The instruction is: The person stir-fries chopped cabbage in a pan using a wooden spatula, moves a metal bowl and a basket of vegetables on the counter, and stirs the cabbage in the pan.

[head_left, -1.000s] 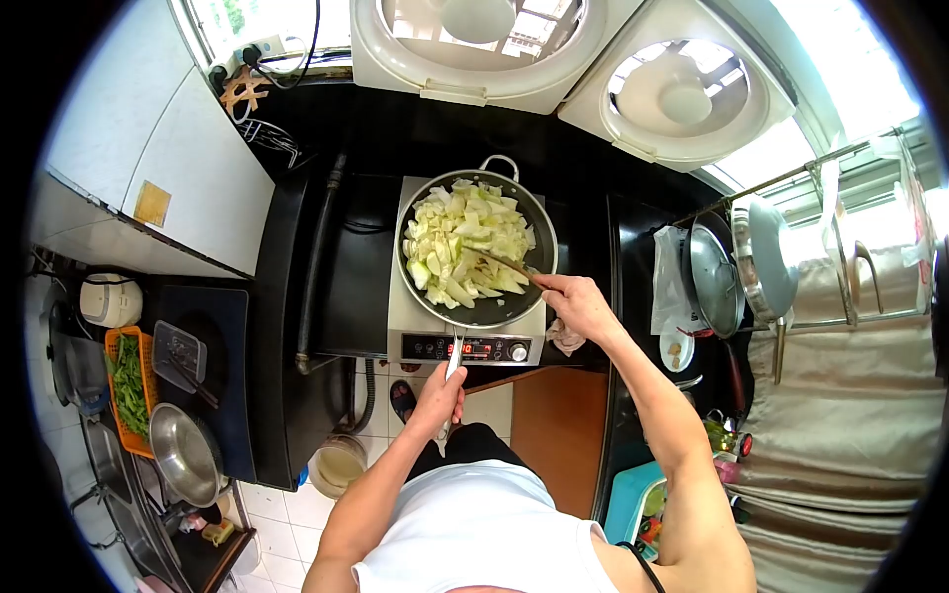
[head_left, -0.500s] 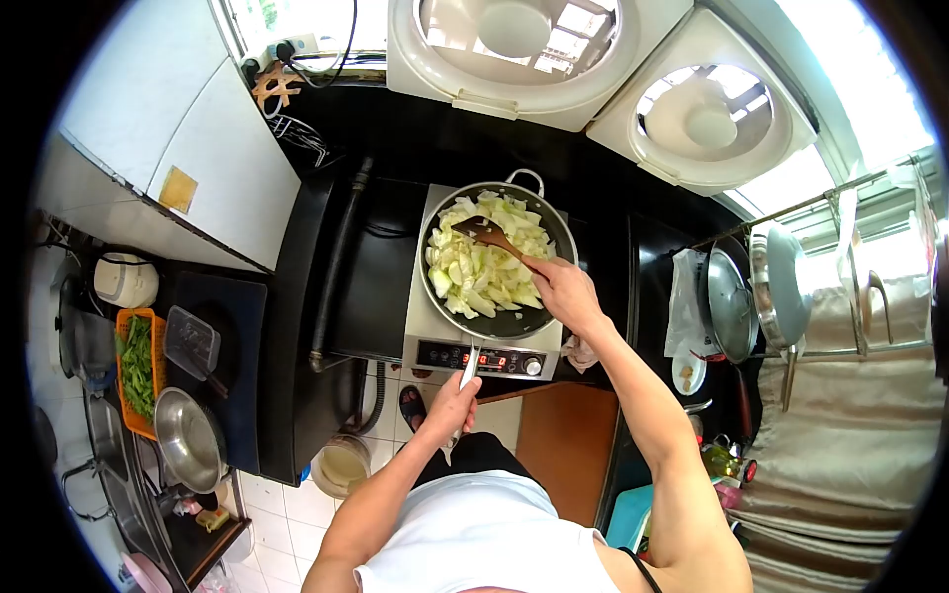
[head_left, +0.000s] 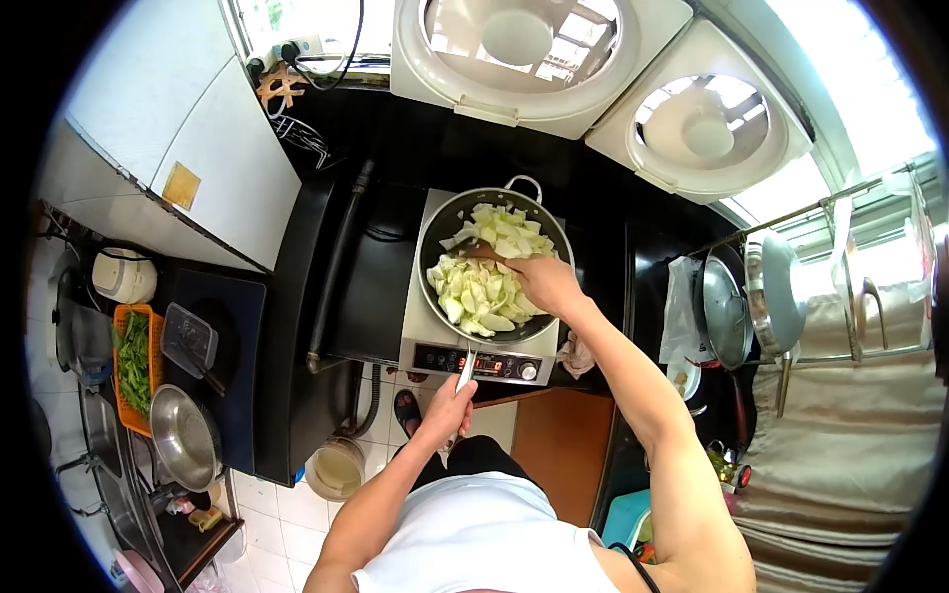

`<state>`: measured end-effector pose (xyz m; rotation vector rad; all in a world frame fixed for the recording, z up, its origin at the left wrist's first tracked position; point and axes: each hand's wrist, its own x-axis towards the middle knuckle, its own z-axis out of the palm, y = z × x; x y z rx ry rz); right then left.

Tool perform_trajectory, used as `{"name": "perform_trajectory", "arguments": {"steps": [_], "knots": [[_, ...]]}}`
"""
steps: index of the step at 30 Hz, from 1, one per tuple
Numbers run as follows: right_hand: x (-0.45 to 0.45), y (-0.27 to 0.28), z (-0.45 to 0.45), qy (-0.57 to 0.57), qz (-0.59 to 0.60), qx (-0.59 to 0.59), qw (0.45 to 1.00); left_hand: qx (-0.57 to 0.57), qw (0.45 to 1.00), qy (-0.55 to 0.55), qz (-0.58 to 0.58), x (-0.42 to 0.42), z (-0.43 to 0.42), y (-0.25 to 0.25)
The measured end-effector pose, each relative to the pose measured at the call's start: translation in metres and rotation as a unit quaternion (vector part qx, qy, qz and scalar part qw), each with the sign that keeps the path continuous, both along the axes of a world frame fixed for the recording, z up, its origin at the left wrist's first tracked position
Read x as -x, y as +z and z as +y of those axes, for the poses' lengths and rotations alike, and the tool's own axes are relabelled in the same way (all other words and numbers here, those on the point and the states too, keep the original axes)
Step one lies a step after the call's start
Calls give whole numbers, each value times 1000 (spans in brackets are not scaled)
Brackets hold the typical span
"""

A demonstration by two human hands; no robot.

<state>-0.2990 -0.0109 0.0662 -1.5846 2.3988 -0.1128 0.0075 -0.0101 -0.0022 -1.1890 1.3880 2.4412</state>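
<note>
A dark frying pan point(head_left: 431, 229) stands on an induction cooker point(head_left: 420, 331) with lit red digits. Pale green chopped cabbage-like vegetable point(head_left: 476, 295) fills much of the pan, parted into an upper and a lower heap. My right hand point(head_left: 546, 285) is closed around a wooden spatula point(head_left: 480, 251), whose blade sits between the two heaps, partly covered by pieces. Below the pan, my left hand point(head_left: 451, 407) grips its metal handle point(head_left: 468, 366). The handle's lower end is mostly hidden by my fingers.
A crumpled cloth point(head_left: 574, 356) lies right of the cooker. Lidded pans point(head_left: 727, 311) hang at the right. On the left are an orange basket point(head_left: 124, 390) of green leaves, a metal bowl point(head_left: 185, 435) and a plastic container point(head_left: 190, 338). A bucket point(head_left: 336, 469) stands on the floor.
My right hand has moved left with the spatula, whose blade has sunk among the pieces. A gap now runs across the vegetable. My left hand stays on the pan handle.
</note>
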Motion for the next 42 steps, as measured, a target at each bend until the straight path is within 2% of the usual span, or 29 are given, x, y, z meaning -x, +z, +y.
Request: {"name": "perform_trajectory", "arguments": {"steps": [3, 6, 8, 10, 12, 15, 20, 22, 24, 25, 26, 30, 33, 34, 36, 39, 40, 42], "knots": [[4, 12, -5, -98, -30, 69, 992, -8, 1000, -1, -8, -1, 3, 0], [10, -21, -14, -123, -1, 55, 991, -5, 1000, -2, -5, 1, 3, -5], [7, -22, -10, -130, 3, 63, 989, 3, 1000, -2, 0, 0, 3, -7], [-2, -21, -7, -113, -35, -16, 993, 0, 1000, 1, -3, -2, 5, -7], [7, -5, 0, -117, -50, -10, 992, 2, 1000, 2, 3, 1, 1, -5], [15, 0, 2, -166, -16, 60, 984, 1, 1000, -4, 2, 0, 3, -5], [16, -27, 10, -170, -37, 14, 985, -10, 1000, -3, -2, -1, 3, -6], [12, -15, 16, -162, -47, 6, 986, -12, 1000, -5, 3, 0, 2, -4], [21, 2, 24, -160, -98, 24, 982, -2, 1000, -12, -8, 0, 2, -4], [29, 8, 35, -188, -112, 106, 970, -4, 1000, -13, -6, 1, 2, -4], [29, 8, 37, -203, -124, 100, 966, -4, 1000, -8, 0, 1, 2, -3], [44, -36, 57, -219, -116, 141, 958, -2, 1000, -12, 1, 0, 1, -3], [28, -67, 61, -223, -176, 136, 949, -6, 1000, -8, -13, 0, 3, -2], [21, -44, 58, -211, -186, 86, 956, -10, 1000, -7, -14, 3, 2, -1], [18, -33, 60, -234, -244, 82, 938, -10, 1000, -8, -11, 1, 2, -1], [13, 23, 76, -179, -191, 105, 959, -7, 1000, -6, -9, 0, 3, -4], [17, 36, 85, -171, -163, 85, 968, -8, 1000, -7, -7, 0, 3, -4], [17, 77, 98, -115, -34, -7, 993, -10, 1000, -8, -6, 1, 1, -4]]}}
